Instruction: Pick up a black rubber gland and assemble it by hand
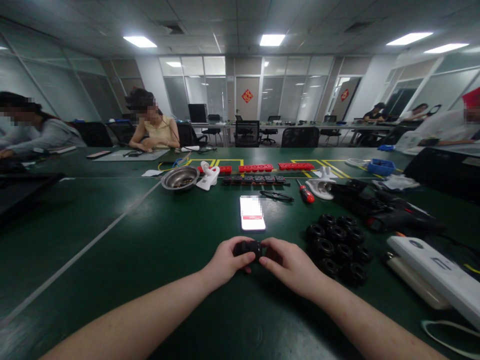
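A small black wheel-like part (250, 247) sits between my two hands just above the green table (112, 250). My left hand (228, 260) is closed around its left side. My right hand (288, 262) pinches its right side with curled fingers. A cluster of several similar black wheels (337, 245) lies to the right of my right hand. A phone (252, 213) with a lit screen lies flat just beyond my hands.
Further back are a metal bowl (180, 178), a white part (208, 176), red strips (256, 168), a row of black parts (253, 180), a red-handled screwdriver (305, 192) and black tools (378, 207). A white device (435, 272) lies at right. Other people sit at the far tables.
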Tool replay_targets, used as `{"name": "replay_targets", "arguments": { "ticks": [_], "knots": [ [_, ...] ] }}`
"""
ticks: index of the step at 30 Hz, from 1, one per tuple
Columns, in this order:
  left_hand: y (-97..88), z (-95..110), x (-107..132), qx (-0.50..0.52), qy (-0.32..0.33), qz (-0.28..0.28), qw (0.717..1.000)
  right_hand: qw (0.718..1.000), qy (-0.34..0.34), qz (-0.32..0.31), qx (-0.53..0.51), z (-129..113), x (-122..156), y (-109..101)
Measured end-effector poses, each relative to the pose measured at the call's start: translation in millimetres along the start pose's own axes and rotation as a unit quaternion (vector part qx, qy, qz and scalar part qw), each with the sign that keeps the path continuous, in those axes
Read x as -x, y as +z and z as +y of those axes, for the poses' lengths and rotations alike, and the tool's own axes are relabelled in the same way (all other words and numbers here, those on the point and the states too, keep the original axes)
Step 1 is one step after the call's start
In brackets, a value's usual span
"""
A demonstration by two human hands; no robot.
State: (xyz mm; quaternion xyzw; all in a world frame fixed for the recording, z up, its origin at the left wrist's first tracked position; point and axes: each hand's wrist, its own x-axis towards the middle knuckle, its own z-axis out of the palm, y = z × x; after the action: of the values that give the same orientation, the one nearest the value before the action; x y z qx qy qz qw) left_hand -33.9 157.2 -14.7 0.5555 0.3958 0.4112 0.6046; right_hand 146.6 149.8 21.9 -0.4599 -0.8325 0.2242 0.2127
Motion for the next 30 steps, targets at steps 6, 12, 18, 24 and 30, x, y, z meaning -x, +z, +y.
{"name": "replay_targets", "arguments": {
  "ticks": [6,12,18,24,30],
  "knots": [
    [1.7,2.0,-0.2,-0.013,0.001,0.013,1.0,0.999,0.029,0.02,0.006,1.3,0.4,-1.1],
    [1.9,2.4,-0.2,-0.01,-0.002,0.009,1.0,0.999,0.049,0.005,0.016,1.3,-1.4,-0.4],
    [1.7,0.1,0.3,-0.013,-0.001,-0.003,1.0,1.0,0.021,-0.015,-0.007,2.1,-1.8,1.6],
    [-1.3,-1.4,-1.4,0.02,0.003,-0.017,1.0,0.998,-0.033,0.007,-0.051,6.3,-0.7,3.3],
    [-5.0,-1.5,-2.0,-0.061,0.094,-0.004,0.994,0.996,-0.087,0.015,-0.028,2.8,3.4,-6.0]
  ]
}}
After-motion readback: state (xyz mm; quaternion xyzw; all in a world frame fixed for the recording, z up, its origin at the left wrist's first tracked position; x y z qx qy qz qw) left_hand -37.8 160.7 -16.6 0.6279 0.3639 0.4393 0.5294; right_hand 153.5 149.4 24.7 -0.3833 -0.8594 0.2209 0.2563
